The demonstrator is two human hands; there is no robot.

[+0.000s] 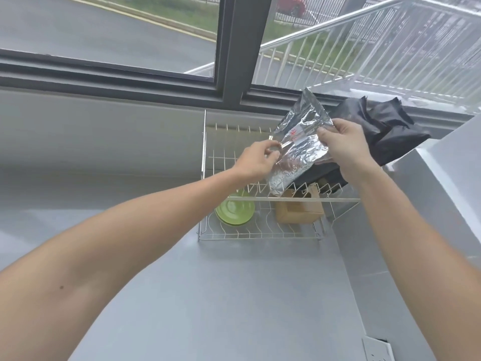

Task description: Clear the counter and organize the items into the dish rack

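A two-tier white wire dish rack stands on the grey counter against the wall under the window. Above its upper tier I hold a crinkled silver foil bag with both hands: my left hand pinches its left edge, my right hand grips its right side. A green plate and a brown cardboard box rest on the lower tier. A black bag lies on the rack's upper right, partly behind my right hand.
The grey counter stretches toward me in front of the rack. A white raised ledge borders the right side, with a wall socket at the lower right. The dark window frame rises behind the rack.
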